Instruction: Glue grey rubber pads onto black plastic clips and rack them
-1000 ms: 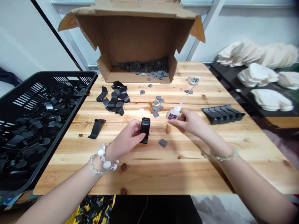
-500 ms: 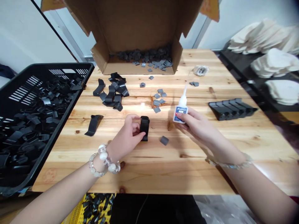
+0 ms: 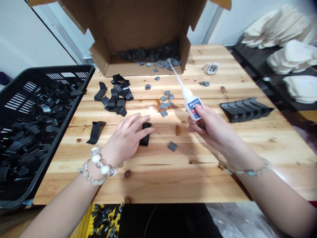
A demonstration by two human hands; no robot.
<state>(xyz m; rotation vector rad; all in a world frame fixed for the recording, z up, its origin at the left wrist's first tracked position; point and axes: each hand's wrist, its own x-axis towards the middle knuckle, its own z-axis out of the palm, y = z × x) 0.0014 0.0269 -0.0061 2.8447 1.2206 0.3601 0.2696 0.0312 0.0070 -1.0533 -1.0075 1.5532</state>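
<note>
The left hand's (image 3: 125,138) fingers (image 3: 138,124) lie slightly apart across a black plastic clip (image 3: 145,138), its long axis running front to back on the pine table (image 3: 158,178); any grip is hidden. The right hand's (image 3: 210,129) fingers (image 3: 198,109) clamp a white glue bottle (image 3: 193,107), its nozzle tilted up and left, with the clip off to its left.

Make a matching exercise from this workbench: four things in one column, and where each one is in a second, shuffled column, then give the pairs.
Things:
1. Glue bottle
2. Single black clip
3. Heap of black clips
4. Row of black clips

Places:
A. Beneath the left hand
B. Lined up on the right side of the wooden table
C. Pinched in the right hand
D. Piled in the black slatted crate

Pairs: 1-C, 2-A, 3-D, 4-B
</note>
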